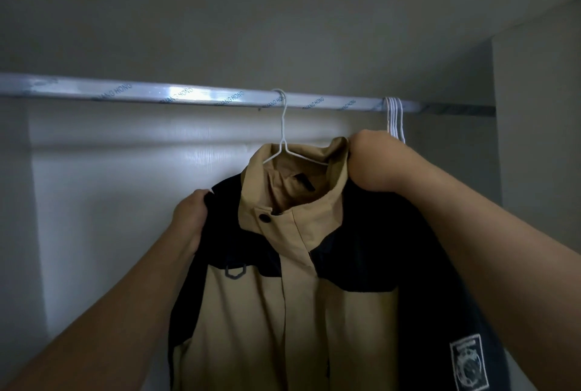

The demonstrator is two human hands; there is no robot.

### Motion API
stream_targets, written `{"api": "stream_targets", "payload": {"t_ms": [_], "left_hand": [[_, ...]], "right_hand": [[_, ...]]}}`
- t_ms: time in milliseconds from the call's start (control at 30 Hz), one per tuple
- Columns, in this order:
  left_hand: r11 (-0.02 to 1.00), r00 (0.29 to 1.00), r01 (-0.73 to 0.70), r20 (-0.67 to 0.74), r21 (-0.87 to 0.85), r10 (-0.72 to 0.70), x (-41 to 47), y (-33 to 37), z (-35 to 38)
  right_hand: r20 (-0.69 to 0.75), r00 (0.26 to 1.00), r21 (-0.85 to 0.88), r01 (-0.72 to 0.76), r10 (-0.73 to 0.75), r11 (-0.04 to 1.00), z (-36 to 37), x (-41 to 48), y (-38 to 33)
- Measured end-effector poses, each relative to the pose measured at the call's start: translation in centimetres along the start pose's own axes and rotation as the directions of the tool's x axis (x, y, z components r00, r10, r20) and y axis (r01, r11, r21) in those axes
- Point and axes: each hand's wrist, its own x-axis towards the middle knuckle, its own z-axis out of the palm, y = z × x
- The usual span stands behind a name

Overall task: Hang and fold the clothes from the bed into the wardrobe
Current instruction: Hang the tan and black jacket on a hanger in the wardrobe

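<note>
A tan and black jacket (283, 312) hangs on a white wire hanger (283, 126) whose hook sits over the metal wardrobe rail (157, 93). My left hand (191, 217) grips the jacket's black left shoulder. At the right side of the tan collar, my right hand (374, 164) holds the fabric with its fingers hidden behind it. The jacket's front faces me, with a white patch (470, 362) on the right sleeve.
Several empty white wire hangers (395, 117) hang bunched on the rail just behind my right hand. The wardrobe's pale back wall (110, 202) lies behind, a side panel (534, 139) stands at the right, and a shelf underside runs above the rail.
</note>
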Motion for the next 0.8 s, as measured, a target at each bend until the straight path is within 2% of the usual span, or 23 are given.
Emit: {"api": "stream_targets", "payload": {"t_ms": [67, 167, 333, 400, 500, 567, 600, 633, 700, 733, 800], "left_hand": [[0.999, 0.999, -0.025, 0.024, 0.021, 0.024, -0.2, -0.1, 0.2], [0.999, 0.999, 0.024, 0.049, -0.027, -0.022, -0.3, -0.4, -0.1], [0.998, 0.999, -0.018, 0.043, -0.057, 0.020, 0.6, -0.8, -2.0], [0.998, 1.000, 0.003, 0.021, -0.056, -0.002, 0.9, -2.0, -3.4], [0.994, 0.999, 0.019, 0.042, 0.106, -0.024, 0.9, -3.4, -4.0], [0.923, 0.997, -0.080, 0.020, 0.376, 0.078, 1.2, -2.8, -3.1], [0.846, 0.981, -0.167, -0.003, 0.507, 0.196, 1.2, -2.0, -2.4], [0.774, 0.942, -0.257, -0.029, 0.579, 0.334, 0.8, -0.9, -1.5], [0.692, 0.834, -0.443, -0.021, 0.570, 0.552, -0.8, 1.4, 0.3], [0.642, 0.790, -0.530, 0.048, 0.554, 0.611, -1.5, 2.5, 1.4], [0.551, 0.788, -0.592, 0.278, 0.588, 0.549, -2.8, 4.3, 3.9]], "right_hand": [[-0.008, 1.000, 0.039, -0.016, 0.016, 0.999, 0.8, 1.0, -1.2], [0.017, 1.000, 0.111, -0.013, 0.011, 0.994, 1.8, 1.7, -1.5], [-0.011, 1.000, 0.135, -0.019, 0.020, 0.991, 2.0, 1.2, 1.3], [-0.010, 0.999, 0.178, -0.044, 0.046, 0.983, 2.0, 1.0, 2.6], [0.003, 0.999, 0.225, -0.050, 0.051, 0.973, 2.6, 0.8, 3.8], [-0.009, 1.000, 0.236, -0.024, 0.027, 0.971, 2.7, 0.8, 4.1], [-0.020, 1.000, 0.248, -0.014, 0.020, 0.969, 2.7, 0.8, 4.1], [-0.029, 0.999, 0.261, -0.006, 0.015, 0.965, 2.6, 0.7, 4.1], [-0.033, 0.999, 0.292, -0.003, 0.013, 0.957, 2.8, 0.4, 4.0], [-0.023, 1.000, 0.317, -0.008, 0.017, 0.948, 2.9, 0.2, 3.9], [-0.003, 0.999, 0.389, -0.042, 0.046, 0.920, 2.8, -0.1, 3.6]]}}
